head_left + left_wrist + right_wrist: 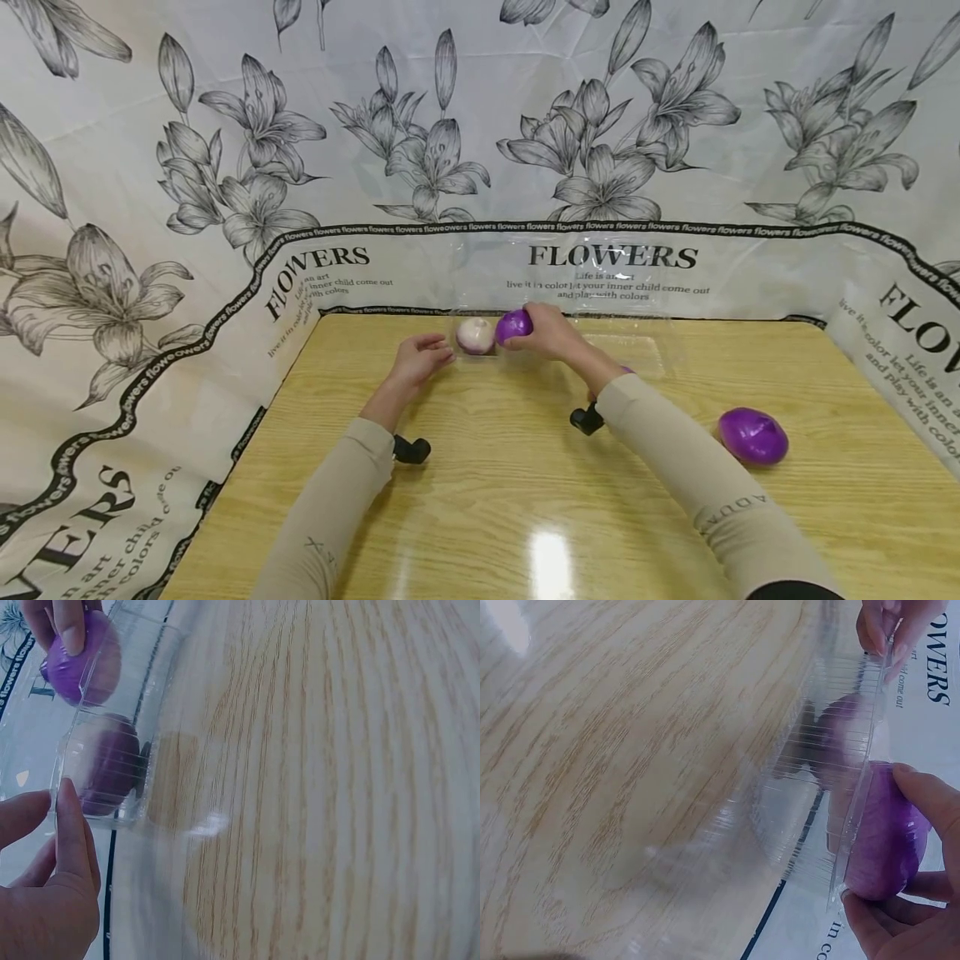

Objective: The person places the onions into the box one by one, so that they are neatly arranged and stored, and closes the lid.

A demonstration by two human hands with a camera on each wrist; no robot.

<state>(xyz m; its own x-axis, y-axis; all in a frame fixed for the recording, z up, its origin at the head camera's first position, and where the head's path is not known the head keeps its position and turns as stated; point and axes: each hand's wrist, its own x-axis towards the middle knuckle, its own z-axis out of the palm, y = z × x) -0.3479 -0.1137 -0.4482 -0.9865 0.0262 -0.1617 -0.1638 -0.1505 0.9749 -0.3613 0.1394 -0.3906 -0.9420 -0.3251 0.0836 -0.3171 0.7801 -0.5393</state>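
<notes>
In the head view, the right hand (551,332) grips a purple onion (512,327) at a clear plastic box (628,352), beside a white-and-purple onion (476,336) inside. Another onion (753,436) lies rightward on the wood-grain table (480,492); the right forearm hides most of a further purple thing (628,369). Flower-printed cloth (420,196) walls the space. In the left wrist view, the left hand's thumb and finger pinch the box's rim; the right hand is cut off. In the right wrist view, glare blurs the transparent walls.
</notes>
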